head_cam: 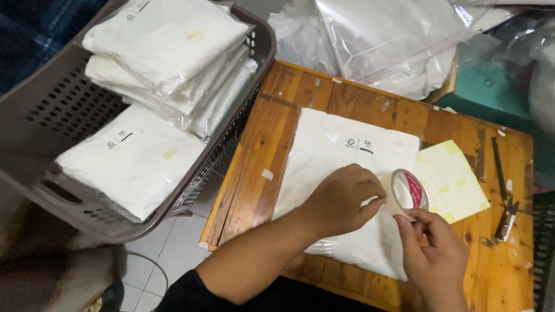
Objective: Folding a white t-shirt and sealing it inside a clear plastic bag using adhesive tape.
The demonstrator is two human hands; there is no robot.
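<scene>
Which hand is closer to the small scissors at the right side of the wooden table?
The right hand. It holds the tape roll just left of the scissors, without touching them. The left hand rests farther left, on the bagged white garment.

A grey basket (52, 104) stacked with bagged white clothes (165, 40) stands well left of the hands. A yellow sheet (451, 179) lies just right of them on the wooden tabletop (260, 150), snips (507, 218) farther right, clear plastic bags (393, 40) beyond.
</scene>
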